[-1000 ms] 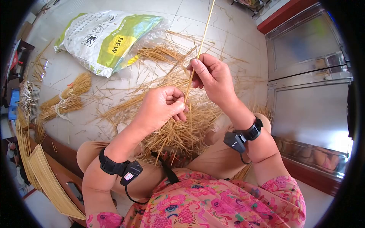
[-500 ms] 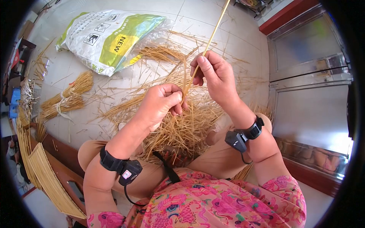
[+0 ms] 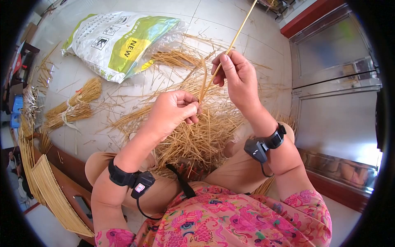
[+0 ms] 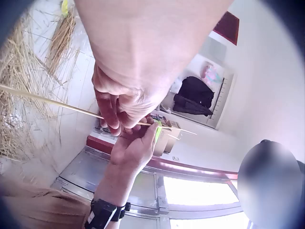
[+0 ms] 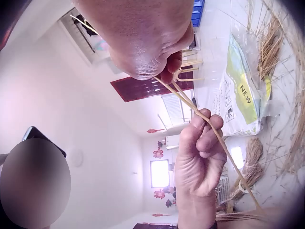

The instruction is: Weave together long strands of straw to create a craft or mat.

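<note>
A long pale straw stalk slants up and right across the head view. My left hand pinches its lower part between thumb and fingers. Farther up, my right hand grips it, thumb on top. Between the hands a flat, loose strip stands apart from the stalk, joining it at the left fingertips. In the right wrist view, stalk and strip meet at my left hand, and a long end hangs below. The left wrist view has my right hand close beyond the left.
Loose straw is heaped between the legs and scattered over the tiled floor. A white and green bag lies at the upper left, with tied straw bundles below it. Metal doors stand at the right, a slatted straw panel at lower left.
My right hand has moved up and right, away from the left, and the stalk leans farther right. The loose strip now stands visibly apart from it. My left hand has shifted slightly, still pinching.
</note>
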The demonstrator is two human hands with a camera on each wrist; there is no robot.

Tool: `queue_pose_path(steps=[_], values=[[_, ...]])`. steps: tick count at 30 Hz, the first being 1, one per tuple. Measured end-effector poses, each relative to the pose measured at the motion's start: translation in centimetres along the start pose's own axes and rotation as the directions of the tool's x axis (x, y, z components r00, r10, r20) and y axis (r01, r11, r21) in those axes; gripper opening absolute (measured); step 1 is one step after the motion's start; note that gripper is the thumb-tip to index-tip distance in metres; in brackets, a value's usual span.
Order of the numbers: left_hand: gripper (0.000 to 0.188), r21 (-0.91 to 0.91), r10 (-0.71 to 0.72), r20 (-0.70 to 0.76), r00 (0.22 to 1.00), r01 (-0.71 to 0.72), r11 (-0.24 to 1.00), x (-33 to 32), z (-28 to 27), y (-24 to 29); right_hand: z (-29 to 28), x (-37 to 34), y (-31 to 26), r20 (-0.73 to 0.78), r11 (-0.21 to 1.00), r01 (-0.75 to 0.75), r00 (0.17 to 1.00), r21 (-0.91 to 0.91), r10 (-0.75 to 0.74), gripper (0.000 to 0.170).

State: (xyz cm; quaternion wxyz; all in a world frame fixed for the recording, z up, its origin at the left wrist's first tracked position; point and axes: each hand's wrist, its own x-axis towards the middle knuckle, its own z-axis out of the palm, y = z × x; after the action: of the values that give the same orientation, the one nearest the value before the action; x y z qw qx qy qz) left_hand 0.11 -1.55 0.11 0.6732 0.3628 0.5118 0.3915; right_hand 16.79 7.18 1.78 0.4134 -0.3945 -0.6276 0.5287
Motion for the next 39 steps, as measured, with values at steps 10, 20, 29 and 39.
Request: queue_pose_path(steps=[10, 20, 29, 39], values=[[0.01, 0.225, 0.124, -0.06, 0.99, -0.108, 0.968, 0.1, 0.6, -0.6, 0.6, -0.4, -0.1, 0.002, 0.997, 0.025, 1.0, -0.068, -0.025, 0.023], [0.009, 0.129, 0.072, -0.06, 0.996, -0.064, 0.99, 0.6, 0.2, -0.8, 0.7, -0.6, -0.1, 0.026, 0.993, 0.07, 0.997, -0.094, -0.068, 0.024], [0.01, -0.118, -0.076, -0.16, 0.984, 0.058, 0.991, 1.1, -0.9, -0.8, 1.0, -1.0, 0.1, -0.066, 0.971, 0.228, 0.972, 0.066, -0.224, 0.021], [0.013, -0.011, -0.006, -0.054, 0.999, 0.005, 1.0, 0.6, -1.3, -0.9, -1.6, 0.7, -0.8, -0.079, 0.968, 0.176, 0.983, 0.177, -0.164, 0.026]])
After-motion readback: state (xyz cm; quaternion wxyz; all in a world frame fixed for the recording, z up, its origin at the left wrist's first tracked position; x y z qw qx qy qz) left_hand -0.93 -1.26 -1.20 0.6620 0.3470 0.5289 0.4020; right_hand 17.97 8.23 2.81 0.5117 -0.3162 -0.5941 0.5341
